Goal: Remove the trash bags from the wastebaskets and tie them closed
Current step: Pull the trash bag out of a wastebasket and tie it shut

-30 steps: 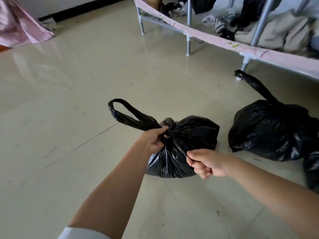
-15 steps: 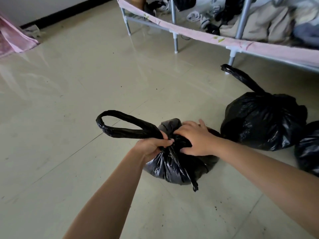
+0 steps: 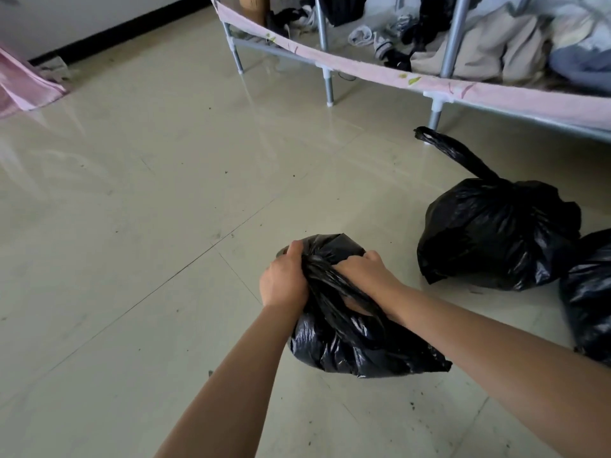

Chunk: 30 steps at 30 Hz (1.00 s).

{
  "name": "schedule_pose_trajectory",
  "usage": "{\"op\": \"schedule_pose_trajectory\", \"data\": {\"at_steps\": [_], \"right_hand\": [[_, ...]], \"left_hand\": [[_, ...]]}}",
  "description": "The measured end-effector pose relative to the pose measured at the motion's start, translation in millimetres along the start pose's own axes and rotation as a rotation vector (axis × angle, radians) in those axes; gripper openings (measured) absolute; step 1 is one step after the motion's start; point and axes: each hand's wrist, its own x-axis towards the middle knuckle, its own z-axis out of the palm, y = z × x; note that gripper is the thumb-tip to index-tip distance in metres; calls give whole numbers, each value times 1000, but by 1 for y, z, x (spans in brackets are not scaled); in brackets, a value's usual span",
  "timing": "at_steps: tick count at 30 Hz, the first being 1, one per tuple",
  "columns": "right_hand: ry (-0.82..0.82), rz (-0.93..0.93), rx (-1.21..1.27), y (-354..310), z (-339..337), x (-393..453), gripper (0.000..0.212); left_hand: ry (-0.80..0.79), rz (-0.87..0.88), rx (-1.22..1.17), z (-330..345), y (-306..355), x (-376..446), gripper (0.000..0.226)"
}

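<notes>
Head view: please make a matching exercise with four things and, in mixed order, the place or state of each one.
Things:
1. trash bag
2. tied bag
3. pink cloth
4. clothes

Places or states:
A. far left, on the floor
B. piled under the metal frame
C. gripped at its neck by left hand and right hand
D. alone on the floor, tail sticking up

Pairs: 1-C, 2-D, 3-A, 4-B

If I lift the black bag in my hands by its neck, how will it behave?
The bag probably sags and swings: thin, creased film. It looks light, being small and slumped. Both the left hand and right hand grip the twisted neck, which may slip.
</notes>
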Motion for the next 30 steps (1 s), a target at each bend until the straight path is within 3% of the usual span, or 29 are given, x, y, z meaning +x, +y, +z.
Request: {"op": "schedule_pose_trajectory", "data": {"at_steps": [2,5,8,10,13,15,17,19,20,22,24,25,28,30], "right_hand": [[-1,19,-16,6,0,-6,17],[-36,53,5,13,0,-13,16],[-24,76,4,14,3,-10,18],[-45,69,-30,15,8,-11,20],[-128,44,-51,19,16,-17,22],[-244,26,90,27,15,-22,25],[-357,52,302,37,8,-24,28],[-304,112,437,47,-2,-23,25],[-222,143,470,51,-5,-21,23],[-76,165,448,54,-9,-16,20],[-28,100,345,49,-10,-8,22],[-23,53,302,45,-10,-5,24],[-60,-84,234,30,-9,8,33],[-135,-153,129,22,-5,17,42]], "left_hand": [[-54,-55,-383,-1,5,3,27],[-227,-285,-999,-5,15,0,26],[-258,-338,-1273,0,16,-11,36],[-200,-214,-1177,6,14,-10,28],[-193,42,-715,18,6,-5,29],[-196,231,-471,21,-5,-12,26],[-97,277,-299,25,-21,-24,18],[-38,282,-135,24,-34,-32,20],[-82,287,-131,23,-36,-33,24],[20,367,-156,22,-37,-33,22],[152,670,17,19,-40,-31,16],[154,732,49,18,-42,-31,19],[73,697,-1,15,-40,-34,12],[0,498,-134,15,-37,-39,9]]}}
